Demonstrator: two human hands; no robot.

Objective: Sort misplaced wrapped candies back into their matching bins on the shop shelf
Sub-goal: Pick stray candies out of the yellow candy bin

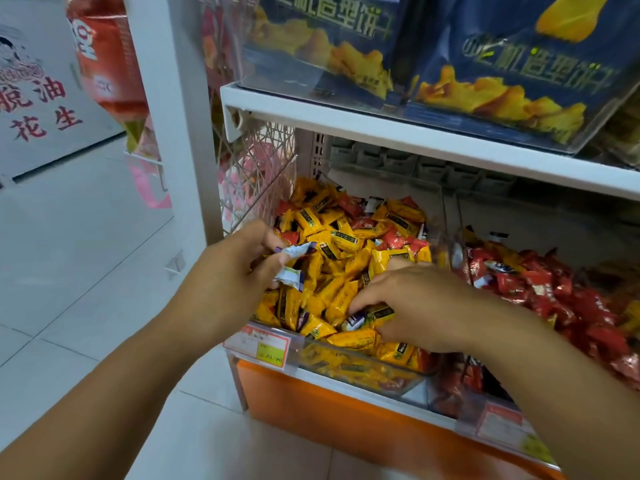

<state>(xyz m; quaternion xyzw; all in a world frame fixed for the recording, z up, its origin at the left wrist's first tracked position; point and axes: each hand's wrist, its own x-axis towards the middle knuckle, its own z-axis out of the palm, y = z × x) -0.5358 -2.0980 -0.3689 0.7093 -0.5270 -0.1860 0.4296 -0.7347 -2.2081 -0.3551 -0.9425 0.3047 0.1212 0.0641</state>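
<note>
A clear bin (346, 362) on the lower shelf is heaped with yellow wrapped candies (339, 271), with some red ones mixed in at the back. My left hand (239, 268) hovers over the bin's left side and grips white-and-purple wrapped candies (294, 252). My right hand (415, 303) is down in the yellow pile near the front, its fingers pinching another white-and-purple candy (356, 320). To the right, a second clear bin (446, 400) holds red wrapped candies (540, 289).
A white shelf board (381, 129) runs close above the bins, carrying dark blue snack bags (502, 64) in a clear tray. A price tag (263, 344) hangs on the bin front. The orange shelf base (329, 414) and white tiled floor (86, 271) lie below and left.
</note>
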